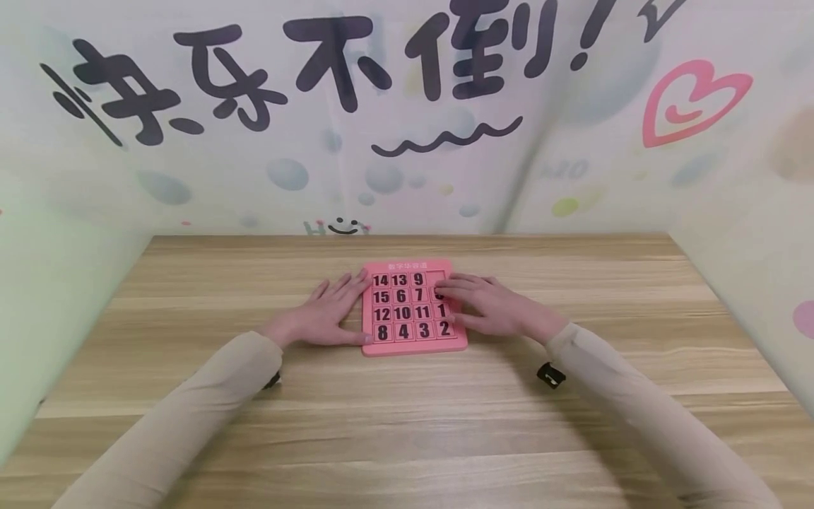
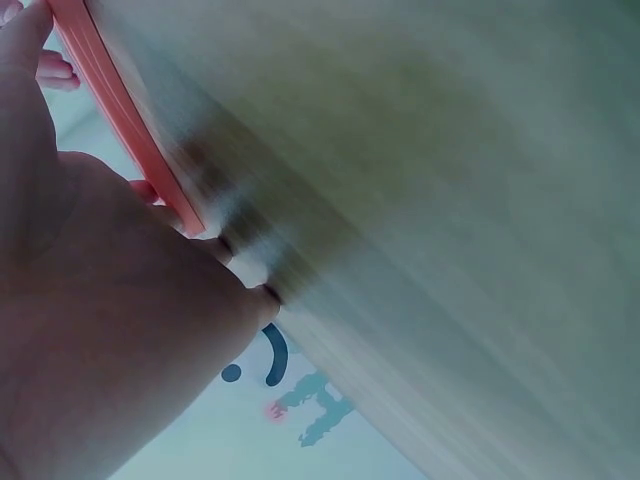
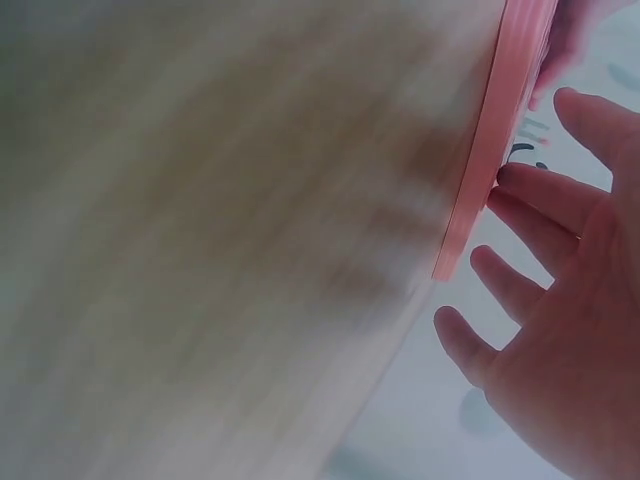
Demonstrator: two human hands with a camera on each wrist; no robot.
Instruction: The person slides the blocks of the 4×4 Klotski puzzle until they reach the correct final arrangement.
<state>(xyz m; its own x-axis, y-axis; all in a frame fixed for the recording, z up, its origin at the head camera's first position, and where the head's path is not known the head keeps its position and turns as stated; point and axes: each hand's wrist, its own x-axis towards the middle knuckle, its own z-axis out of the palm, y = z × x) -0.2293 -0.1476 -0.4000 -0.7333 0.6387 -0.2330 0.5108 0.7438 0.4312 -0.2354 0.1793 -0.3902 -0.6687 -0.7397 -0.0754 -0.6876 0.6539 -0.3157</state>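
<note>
Puzzle board (image 1: 410, 305), pink, laid far-middle on wooden table (image 1: 407, 431), left edge touched by left hand (image 1: 324, 316), right number column partly covered by right hand (image 1: 494, 307), thumb and fingers of both held apart.

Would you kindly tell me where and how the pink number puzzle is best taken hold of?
Likely by its left rim and right rim, the left hand and right hand each coming in low from its own side: the pink number puzzle lies flat on the table, its side edges within reach, while number tiles cover most of its top.
</note>
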